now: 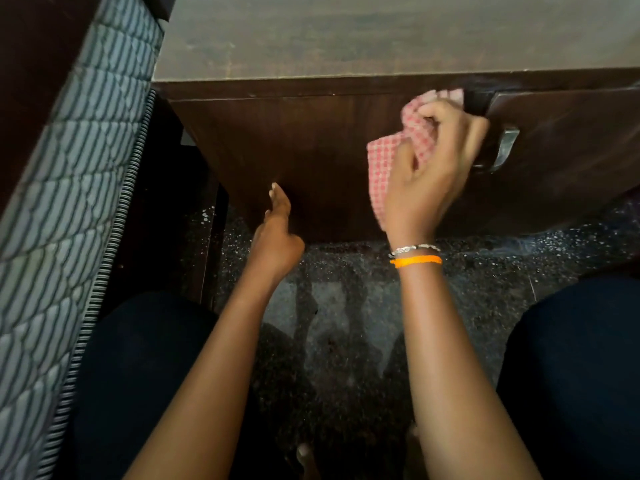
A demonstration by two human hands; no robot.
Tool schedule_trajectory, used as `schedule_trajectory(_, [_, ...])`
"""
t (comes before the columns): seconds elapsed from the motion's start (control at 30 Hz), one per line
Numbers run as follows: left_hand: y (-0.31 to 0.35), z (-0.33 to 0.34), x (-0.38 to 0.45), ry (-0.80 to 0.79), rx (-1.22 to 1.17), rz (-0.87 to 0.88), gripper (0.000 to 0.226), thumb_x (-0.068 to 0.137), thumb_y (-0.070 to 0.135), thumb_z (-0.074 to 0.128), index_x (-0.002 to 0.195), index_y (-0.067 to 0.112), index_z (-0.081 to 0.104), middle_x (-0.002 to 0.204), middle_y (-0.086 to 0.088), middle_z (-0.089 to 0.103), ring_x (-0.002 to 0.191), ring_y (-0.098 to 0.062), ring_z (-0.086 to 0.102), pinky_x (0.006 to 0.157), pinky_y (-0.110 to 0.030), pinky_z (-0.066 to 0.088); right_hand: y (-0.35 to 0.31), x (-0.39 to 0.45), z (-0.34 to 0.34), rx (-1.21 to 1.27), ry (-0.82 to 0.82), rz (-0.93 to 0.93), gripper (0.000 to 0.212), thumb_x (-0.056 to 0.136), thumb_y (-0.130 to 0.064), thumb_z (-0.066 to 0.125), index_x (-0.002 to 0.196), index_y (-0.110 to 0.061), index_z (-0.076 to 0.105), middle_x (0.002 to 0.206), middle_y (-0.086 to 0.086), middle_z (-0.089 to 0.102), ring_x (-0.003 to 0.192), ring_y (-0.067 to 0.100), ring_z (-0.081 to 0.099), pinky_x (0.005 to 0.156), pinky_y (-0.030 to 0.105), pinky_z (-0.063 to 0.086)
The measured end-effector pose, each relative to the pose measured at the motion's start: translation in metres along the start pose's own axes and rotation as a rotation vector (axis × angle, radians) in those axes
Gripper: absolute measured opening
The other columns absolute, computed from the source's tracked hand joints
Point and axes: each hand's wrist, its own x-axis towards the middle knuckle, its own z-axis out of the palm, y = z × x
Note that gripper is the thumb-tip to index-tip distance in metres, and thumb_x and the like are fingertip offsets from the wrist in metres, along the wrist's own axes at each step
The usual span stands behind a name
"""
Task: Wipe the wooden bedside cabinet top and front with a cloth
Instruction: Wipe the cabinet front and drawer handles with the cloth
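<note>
right hand [429, 168] clenched around checked cloth [381, 168], pressed on cabinet front [311, 150] | metal handle [504, 148] partly hidden | left hand [277, 233] open, fingertips against front

Setting: bedroom in a home. Evidence: quilted striped mattress [69, 188] with corded edging along left of view, set directly beside a dark wooden bedside cabinet [311, 161]. Cabinet carries a paler worn top [381, 32] and a metal pull handle [505, 147] on the front panel. Floor [346, 306] of dark polished speckled stone, domestic type. Dim indoor lighting.
</note>
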Motion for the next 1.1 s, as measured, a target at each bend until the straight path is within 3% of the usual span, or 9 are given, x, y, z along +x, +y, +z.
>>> schedule_trajectory(0.07, [0.000,-0.001,-0.001,0.037,-0.027,-0.009,0.081,0.087,-0.007,0.035,0.147,0.028,-0.007,0.157,0.000,0.010,0.136,-0.033,0.031,0.079,-0.035,0.048,-0.008,0.000,-0.008,0.051,0.072,0.051,0.031,0.069,0.009,0.051,0.096,0.003,0.064,0.095,0.010,0.048,0.098,0.029,0.058,0.093,0.029,0.047])
schedule_trajectory(0.2, [-0.001,0.000,-0.001,0.080,-0.011,0.016,0.081,0.084,-0.006,0.038,0.148,0.026,0.001,0.156,-0.005,0.018,0.140,-0.026,0.024,0.105,-0.029,0.030,-0.045,-0.008,0.020,-0.028,-0.162,-0.332,0.039,0.072,0.001,0.056,0.108,-0.009,0.068,0.109,0.005,0.053,0.089,0.023,0.053,0.074,0.034,0.052])
schedule_trajectory(0.33, [-0.003,0.003,-0.001,0.033,0.056,0.038,0.087,0.079,-0.009,0.038,0.148,0.025,-0.003,0.157,-0.005,0.013,0.140,-0.034,0.022,0.109,-0.041,0.032,-0.050,-0.007,0.045,-0.208,-0.219,-0.602,0.033,0.080,-0.006,0.056,0.109,-0.016,0.068,0.109,0.000,0.065,0.082,0.020,0.056,0.063,0.033,0.053])
schedule_trajectory(0.57, [0.012,0.005,-0.004,-0.065,-0.132,-0.013,0.078,0.094,0.005,0.040,0.144,0.023,-0.017,0.157,0.002,-0.007,0.145,-0.023,-0.001,0.118,-0.043,0.013,0.005,0.026,-0.011,0.111,0.138,-0.018,0.034,0.066,0.010,0.048,0.095,0.001,0.065,0.100,0.004,0.046,0.098,0.030,0.059,0.087,0.039,0.052])
schedule_trajectory(0.67, [0.025,0.006,-0.018,-0.102,0.052,0.021,0.084,0.094,0.017,0.048,0.144,0.017,-0.019,0.157,-0.001,-0.008,0.144,-0.024,-0.004,0.117,-0.040,0.010,0.009,0.036,-0.018,0.201,0.217,0.091,0.028,0.068,0.013,0.049,0.091,0.005,0.063,0.098,0.006,0.045,0.098,0.030,0.060,0.086,0.041,0.053])
schedule_trajectory(0.73, [0.032,0.012,-0.030,0.070,0.280,0.154,0.085,0.091,0.020,0.053,0.146,0.011,-0.011,0.155,-0.010,0.014,0.140,-0.030,0.018,0.111,-0.040,0.024,0.004,0.033,-0.017,0.207,0.205,0.096,0.031,0.067,0.012,0.049,0.092,0.003,0.065,0.097,0.006,0.046,0.097,0.031,0.060,0.083,0.042,0.053])
schedule_trajectory(0.83, [0.040,0.025,-0.038,0.351,0.578,0.360,0.081,0.086,0.020,0.057,0.147,0.009,0.006,0.125,-0.014,0.047,0.106,-0.033,0.047,0.082,-0.041,0.042,-0.002,0.022,-0.013,0.003,-0.006,-0.145,0.034,0.071,0.009,0.052,0.098,-0.004,0.069,0.098,0.011,0.055,0.092,0.028,0.058,0.082,0.035,0.051])
schedule_trajectory(0.93, [0.046,0.038,-0.037,0.409,0.684,0.506,0.084,0.072,0.012,0.068,0.145,0.010,0.025,0.100,-0.012,0.055,0.082,-0.031,0.052,0.063,-0.038,0.042,0.008,0.018,-0.012,0.013,0.019,-0.098,0.030,0.076,0.009,0.054,0.100,-0.003,0.068,0.105,0.014,0.058,0.098,0.029,0.058,0.086,0.036,0.051])
schedule_trajectory(1.1, [0.060,0.053,-0.034,0.474,0.751,0.652,0.091,0.065,0.004,0.068,0.145,0.020,0.026,0.091,-0.009,0.052,0.074,-0.026,0.047,0.060,-0.033,0.033,0.033,0.016,-0.020,0.015,0.097,-0.020,0.029,0.087,0.007,0.047,0.109,0.001,0.065,0.110,0.017,0.053,0.107,0.027,0.055,0.093,0.042,0.049])
